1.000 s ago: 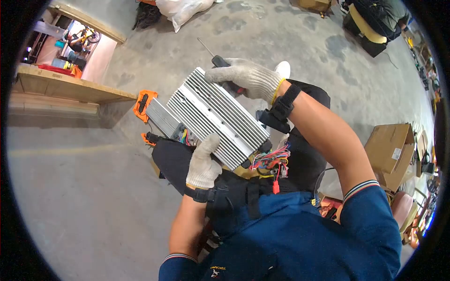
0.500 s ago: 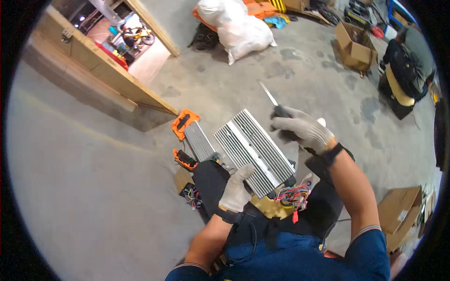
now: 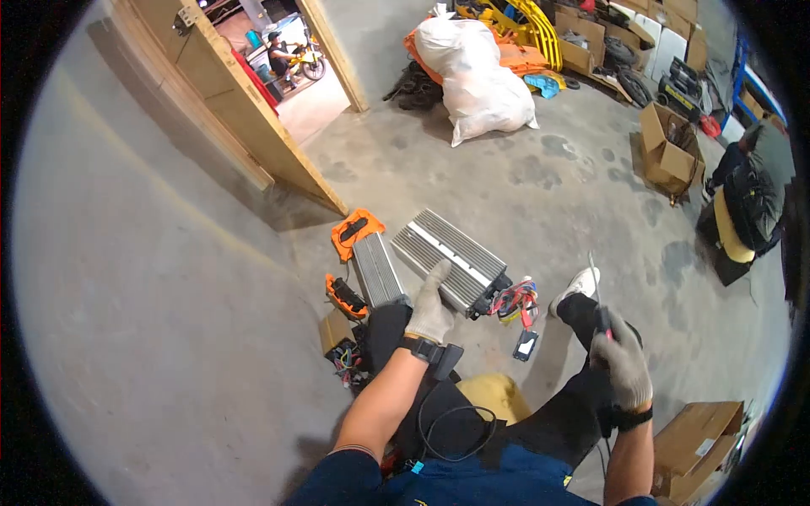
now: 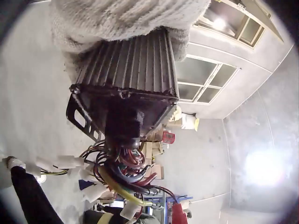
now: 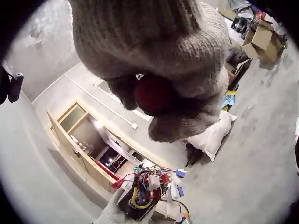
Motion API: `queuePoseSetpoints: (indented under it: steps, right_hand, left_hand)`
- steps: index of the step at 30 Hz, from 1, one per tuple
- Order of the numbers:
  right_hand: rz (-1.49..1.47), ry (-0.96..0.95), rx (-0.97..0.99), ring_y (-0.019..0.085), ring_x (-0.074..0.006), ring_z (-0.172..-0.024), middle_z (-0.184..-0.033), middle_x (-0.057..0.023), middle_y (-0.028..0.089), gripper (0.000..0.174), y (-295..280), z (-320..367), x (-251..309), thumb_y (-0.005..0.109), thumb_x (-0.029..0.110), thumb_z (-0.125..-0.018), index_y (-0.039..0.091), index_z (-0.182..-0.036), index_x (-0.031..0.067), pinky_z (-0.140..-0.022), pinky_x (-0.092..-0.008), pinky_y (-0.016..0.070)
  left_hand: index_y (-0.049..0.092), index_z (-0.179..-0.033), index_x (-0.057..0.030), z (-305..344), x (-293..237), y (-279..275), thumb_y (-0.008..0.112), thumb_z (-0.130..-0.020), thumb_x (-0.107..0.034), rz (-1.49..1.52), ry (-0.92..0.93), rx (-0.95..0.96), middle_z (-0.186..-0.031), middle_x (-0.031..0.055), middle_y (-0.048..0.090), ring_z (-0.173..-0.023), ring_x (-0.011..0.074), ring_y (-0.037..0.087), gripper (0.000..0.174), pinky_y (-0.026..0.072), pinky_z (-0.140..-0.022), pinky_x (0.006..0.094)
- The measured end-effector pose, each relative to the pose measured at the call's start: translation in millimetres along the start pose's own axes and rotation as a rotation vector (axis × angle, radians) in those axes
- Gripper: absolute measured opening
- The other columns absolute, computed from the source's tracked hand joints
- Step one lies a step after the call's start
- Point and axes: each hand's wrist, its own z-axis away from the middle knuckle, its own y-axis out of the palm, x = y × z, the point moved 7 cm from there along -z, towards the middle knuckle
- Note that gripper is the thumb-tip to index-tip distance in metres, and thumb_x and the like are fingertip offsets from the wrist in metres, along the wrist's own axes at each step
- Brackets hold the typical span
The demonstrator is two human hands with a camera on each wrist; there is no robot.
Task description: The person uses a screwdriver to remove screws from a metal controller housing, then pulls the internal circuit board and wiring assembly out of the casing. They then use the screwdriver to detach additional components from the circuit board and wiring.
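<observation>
My gloved left hand (image 3: 432, 312) grips the near end of a silver finned motor controller (image 3: 456, 257), its thumb on the ribbed top. The controller is held out beyond my knees. From its black end plate (image 4: 93, 107) comes a thick bundle of coloured wires (image 4: 126, 168) with white connectors and a red one. My gloved right hand (image 3: 623, 358), well apart to the right above my leg, holds a screwdriver (image 3: 602, 320) with its shaft pointing away from me. The round red end of the handle shows between the curled fingers in the right wrist view.
A second, narrower finned case (image 3: 379, 271) lies left of the controller, beside orange plastic pieces (image 3: 358, 232). White sacks (image 3: 485, 88) stand ahead. Cardboard boxes (image 3: 669, 156) and another person (image 3: 742, 194) are at the right, an open wooden door (image 3: 261, 110) at the left.
My right hand has left the controller's far end and swung right and back with the screwdriver. The left hand has carried the controller forward off my lap. The head view has tilted up.
</observation>
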Motion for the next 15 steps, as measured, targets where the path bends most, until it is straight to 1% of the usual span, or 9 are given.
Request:
queuePoseSetpoints:
  steps: [1, 2, 3, 4, 6, 8, 11, 14, 15]
  right_hand:
    - [0.012, -0.038, -0.019, 0.057, -0.0095, -0.083, -0.097, -0.0012, 0.059, 0.064, 3.7, 3.0, -5.3, 0.068, 0.017, -0.091, 0.057, -0.150, -0.0051, -0.075, -0.0260, 0.0501]
    - [-0.014, -0.012, -0.117, 0.059, -0.0099, -0.083, -0.100, -0.0021, 0.059, 0.061, 6.4, 11.1, -12.1, 0.071, 0.015, -0.089, 0.059, -0.145, -0.0044, -0.077, -0.0267, 0.0520]
    - [-0.024, -0.010, -0.132, 0.059, -0.0099, -0.083, -0.100, -0.0020, 0.060, 0.057, 10.9, 13.4, -13.6, 0.072, 0.014, -0.089, 0.060, -0.141, -0.0037, -0.077, -0.0271, 0.0524]
    - [-0.029, 0.012, -0.148, 0.059, -0.0098, -0.083, -0.100, -0.0018, 0.061, 0.053, 13.9, 18.9, -18.4, 0.072, 0.013, -0.088, 0.062, -0.138, -0.0030, -0.077, -0.0275, 0.0528]
    - [-0.046, 0.004, -0.118, 0.060, -0.0095, -0.084, -0.100, -0.0011, 0.064, 0.041, 25.7, 26.2, -16.1, 0.072, 0.013, -0.092, 0.065, -0.130, -0.0014, -0.077, -0.0274, 0.0530]
    - [-0.060, 0.009, -0.130, 0.061, -0.0095, -0.084, -0.098, -0.0007, 0.065, 0.040, 29.6, 27.6, -22.3, 0.071, 0.013, -0.093, 0.068, -0.130, -0.0020, -0.076, -0.0275, 0.0531]
    - [-0.110, 0.120, -0.066, 0.062, -0.0085, -0.081, -0.095, -0.0006, 0.066, 0.042, 45.0, 23.3, -44.9, 0.070, 0.013, -0.095, 0.070, -0.135, -0.0016, -0.075, -0.0262, 0.0525]
    - [-0.109, 0.128, 0.009, 0.062, -0.0087, -0.079, -0.094, -0.0018, 0.067, 0.039, 64.7, 22.0, -39.2, 0.069, 0.011, -0.096, 0.071, -0.133, -0.0016, -0.073, -0.0264, 0.0528]
    - [-0.124, 0.158, 0.033, 0.062, -0.0089, -0.078, -0.094, -0.0021, 0.067, 0.038, 68.7, 20.6, -44.8, 0.069, 0.010, -0.097, 0.072, -0.132, -0.0011, -0.073, -0.0270, 0.0534]
  left_hand:
    - [0.062, -0.142, -0.0045, -6.9, 2.0, -7.4, 0.078, -0.102, -0.027, 0.016, -0.010, -0.047, -0.134, 0.0107, 0.070, -0.125, 0.0261, 0.070, 0.049, 0.0588, -0.110, 0.0418]
    - [0.062, -0.142, -0.0044, -10.7, 6.5, -17.6, 0.079, -0.102, -0.026, 0.030, -0.029, -0.097, -0.136, 0.0110, 0.070, -0.126, 0.0263, 0.069, 0.049, 0.0583, -0.110, 0.0421]
    - [0.061, -0.143, -0.0045, -8.1, 4.3, -15.8, 0.080, -0.100, -0.026, 0.020, -0.014, -0.075, -0.135, 0.0113, 0.069, -0.126, 0.0267, 0.068, 0.051, 0.0572, -0.111, 0.0426]
    - [0.061, -0.143, -0.0043, -2.8, 3.6, -15.4, 0.081, -0.099, -0.026, 0.033, -0.001, -0.139, -0.134, 0.0122, 0.069, -0.125, 0.0276, 0.068, 0.053, 0.0565, -0.112, 0.0427]
    - [0.061, -0.143, -0.0042, -8.5, 3.9, -26.1, 0.081, -0.098, -0.026, 0.029, 0.019, -0.123, -0.133, 0.0131, 0.069, -0.125, 0.0287, 0.067, 0.053, 0.0567, -0.111, 0.0436]
    - [0.061, -0.142, -0.0042, -10.6, 4.5, -26.1, 0.081, -0.099, -0.025, 0.058, 0.013, -0.061, -0.134, 0.0121, 0.069, -0.124, 0.0283, 0.068, 0.051, 0.0581, -0.110, 0.0443]
    - [0.061, -0.141, -0.0044, -9.0, 1.6, -29.3, 0.079, -0.100, -0.025, 0.069, 0.025, -0.081, -0.133, 0.0101, 0.070, -0.123, 0.0267, 0.070, 0.049, 0.0603, -0.107, 0.0434]
    - [0.060, -0.143, -0.0052, -16.8, 6.5, -41.6, 0.079, -0.100, -0.027, 0.116, -0.028, -0.048, -0.132, 0.0099, 0.070, -0.123, 0.0269, 0.070, 0.052, 0.0602, -0.107, 0.0438]
    - [0.058, -0.145, -0.0055, -19.0, 7.3, -45.2, 0.080, -0.100, -0.030, 0.121, -0.040, -0.047, -0.136, 0.0104, 0.069, -0.126, 0.0275, 0.069, 0.056, 0.0595, -0.108, 0.0443]
